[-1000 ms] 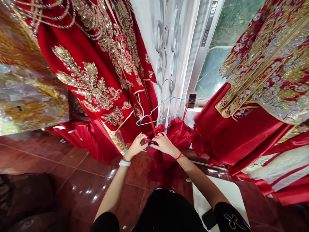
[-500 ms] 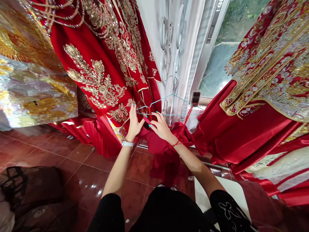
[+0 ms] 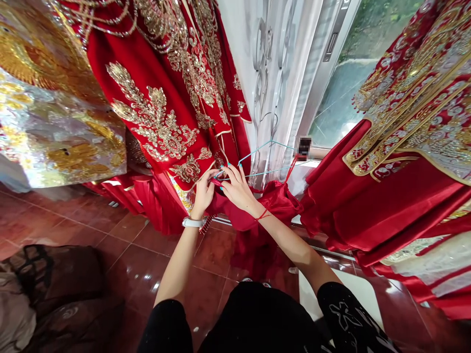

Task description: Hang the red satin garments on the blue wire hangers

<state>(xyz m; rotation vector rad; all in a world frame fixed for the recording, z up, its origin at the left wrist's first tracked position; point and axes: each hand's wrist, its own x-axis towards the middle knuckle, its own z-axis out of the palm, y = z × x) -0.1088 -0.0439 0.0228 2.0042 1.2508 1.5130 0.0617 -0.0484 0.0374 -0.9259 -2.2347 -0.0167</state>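
Note:
A thin turquoise wire hanger (image 3: 255, 151) with a metal hook stands in front of the white curtain. From it hangs a red garment (image 3: 241, 214), its right strap (image 3: 291, 169) looped over the hanger's right end. My left hand (image 3: 203, 194) is closed at the hanger's left end, pinching the garment's top edge. Beside it, my right hand (image 3: 238, 190) grips the same edge with thumb and fingers, its fingertips overlapping the wire. Fingers partly hide the hanger's left corner and the strap there.
Red gowns with gold beading hang at left (image 3: 158, 122) and right (image 3: 405, 137). Behind is a white curtain (image 3: 283, 73) beside a window (image 3: 342, 93). A white stool (image 3: 342, 294) stands at lower right, dark bags (image 3: 62, 279) lie at lower left on the red tiled floor (image 3: 128, 264).
My hands have drawn closer together at the hanger's left end. My left fingers have curled in from being stretched upward, and the hanger has tilted, its left side lower.

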